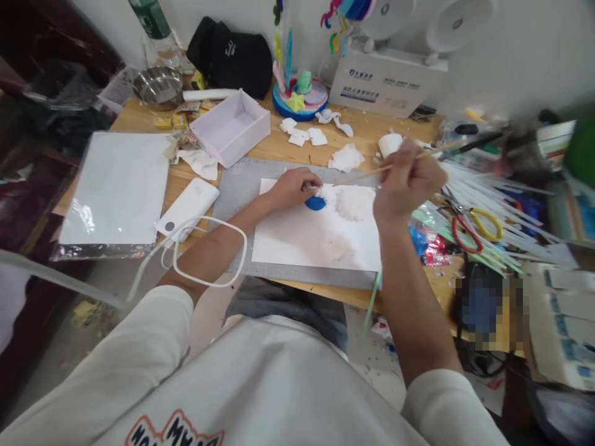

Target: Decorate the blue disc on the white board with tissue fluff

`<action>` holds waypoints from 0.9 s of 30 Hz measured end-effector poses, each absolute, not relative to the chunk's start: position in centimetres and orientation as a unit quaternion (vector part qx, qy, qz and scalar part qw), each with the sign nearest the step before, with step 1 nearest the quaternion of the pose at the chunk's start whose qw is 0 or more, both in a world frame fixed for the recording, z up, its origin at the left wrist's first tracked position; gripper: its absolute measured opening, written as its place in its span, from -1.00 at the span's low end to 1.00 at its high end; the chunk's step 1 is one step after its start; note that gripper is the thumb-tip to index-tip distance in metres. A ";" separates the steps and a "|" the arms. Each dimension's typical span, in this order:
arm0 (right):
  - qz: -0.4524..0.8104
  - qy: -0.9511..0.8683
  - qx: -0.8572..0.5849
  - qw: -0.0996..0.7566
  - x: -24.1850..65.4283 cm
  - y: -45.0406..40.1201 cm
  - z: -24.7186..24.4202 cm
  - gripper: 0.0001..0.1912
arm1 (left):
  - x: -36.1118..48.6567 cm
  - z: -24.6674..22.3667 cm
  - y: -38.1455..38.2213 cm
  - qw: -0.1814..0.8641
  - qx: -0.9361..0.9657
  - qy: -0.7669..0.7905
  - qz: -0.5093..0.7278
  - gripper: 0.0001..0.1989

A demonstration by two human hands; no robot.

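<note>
My left hand [294, 188] is over a white sheet [290, 238], its fingers closed on a small blue piece with a rounded edge [316, 203]. White fluff [325, 191] sits on top of that piece, and my fingertips partly hide it. In my right hand [411, 176] is a thin wooden stick [362, 177], gripped near its middle. The stick's tip points left and down, close to the fluff. More pale fluff [353, 203] lies spread on the sheet, with a brownish smudge lower down. Beneath the sheet is a grey mat [232, 186].
A white power bank [188, 207] with a looped white cable [244, 248] lies left, by a lilac open box [232, 133]. Scissors with red and yellow handles [467, 232] and translucent sticks [502, 192] crowd the right. A blue-based clay ornament [300, 102] stands behind.
</note>
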State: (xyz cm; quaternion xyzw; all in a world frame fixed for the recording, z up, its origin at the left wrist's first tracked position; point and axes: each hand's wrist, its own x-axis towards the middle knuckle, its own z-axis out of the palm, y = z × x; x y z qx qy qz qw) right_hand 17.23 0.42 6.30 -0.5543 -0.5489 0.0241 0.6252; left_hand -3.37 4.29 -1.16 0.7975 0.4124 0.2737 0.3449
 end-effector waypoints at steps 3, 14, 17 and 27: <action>0.039 -0.404 -0.569 0.715 19.2 1.1 4.2 -0.27 | -3.4 -0.8 4.1 0.353 0.789 0.424 0.270 -0.79; 0.214 -0.241 -0.576 0.751 20.5 2.0 -1.4 -0.26 | 0.6 0.7 9.5 0.150 0.882 0.400 0.198 -0.66; 0.198 -0.266 -0.572 0.751 20.5 2.1 -1.7 -0.25 | 1.1 0.1 10.5 0.147 0.893 0.388 0.175 -0.59; 0.220 -0.252 -0.566 0.754 20.6 1.7 -1.2 -0.25 | 1.1 0.8 10.4 0.213 0.831 0.430 0.281 -0.74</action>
